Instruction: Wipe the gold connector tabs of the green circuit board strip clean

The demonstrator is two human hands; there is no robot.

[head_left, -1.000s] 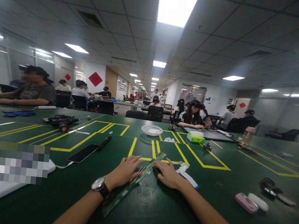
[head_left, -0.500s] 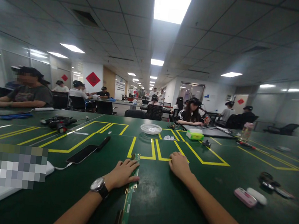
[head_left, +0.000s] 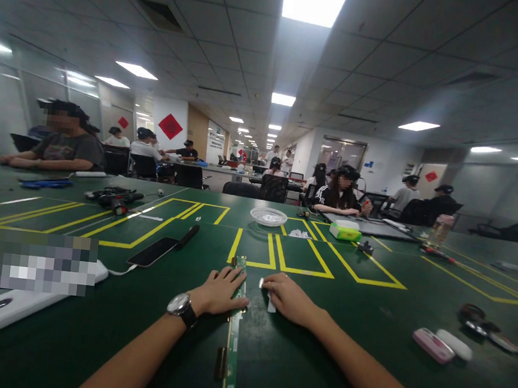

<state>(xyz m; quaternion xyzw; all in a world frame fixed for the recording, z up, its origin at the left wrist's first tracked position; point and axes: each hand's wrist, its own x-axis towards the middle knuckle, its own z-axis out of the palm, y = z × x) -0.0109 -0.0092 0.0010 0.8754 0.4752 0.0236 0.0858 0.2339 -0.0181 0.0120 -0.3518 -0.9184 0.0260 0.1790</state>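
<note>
circuit board: under loosely spread left grip | white ribbon: pinched by right grip

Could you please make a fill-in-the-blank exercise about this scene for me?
The board under the left hand is coloured ____.
The watch is on the ____ wrist.
The hand at the white strip is the ____ one.
The tape lines on the table are ____.
Missing words: green; left; right; yellow.

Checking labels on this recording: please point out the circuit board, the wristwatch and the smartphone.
Circuit board (head_left: 235, 339), head view: middle of its exposed stretch.
Wristwatch (head_left: 178, 303), head view: the dial.
Smartphone (head_left: 153, 252), head view: the dark screen.
</note>
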